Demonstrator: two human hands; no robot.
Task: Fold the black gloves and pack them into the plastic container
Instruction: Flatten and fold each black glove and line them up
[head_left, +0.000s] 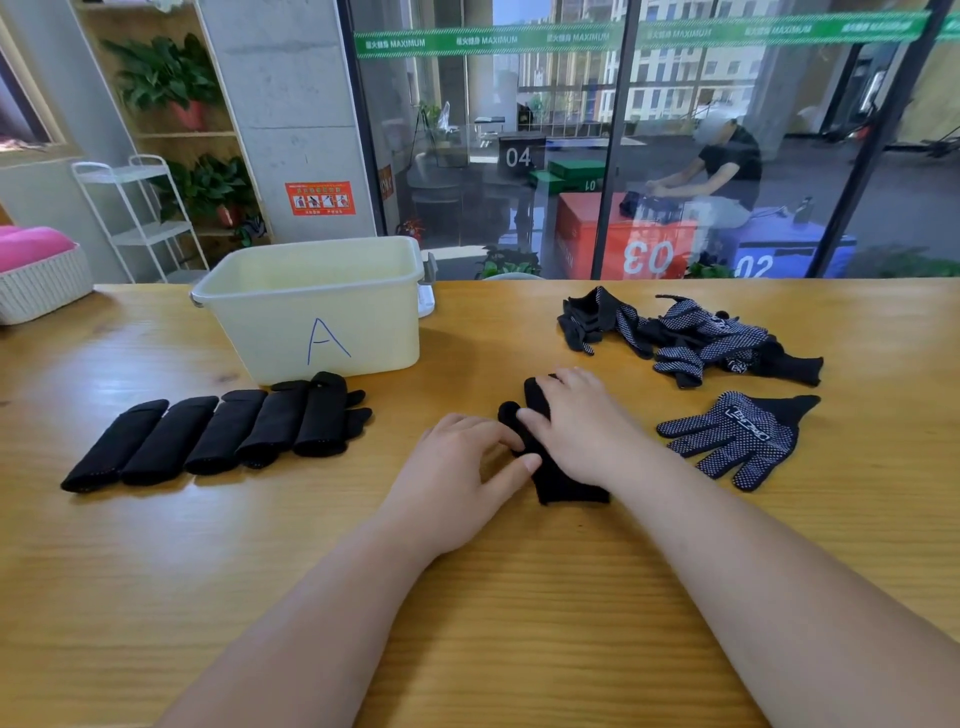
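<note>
A black glove lies in the middle of the wooden table, partly folded. My right hand presses flat on top of it. My left hand touches its left edge with thumb and fingertips. Several folded black gloves lie in a row at the left. Behind them stands the pale plastic container, marked with a blue "A"; I cannot see inside it. One dotted black glove lies flat at the right. A heap of unfolded gloves sits behind it.
A white woven basket with a pink cushion sits at the table's far left edge. Glass wall runs behind the table, and a seated person is beyond it. A white rack and plant shelves stand at the back left.
</note>
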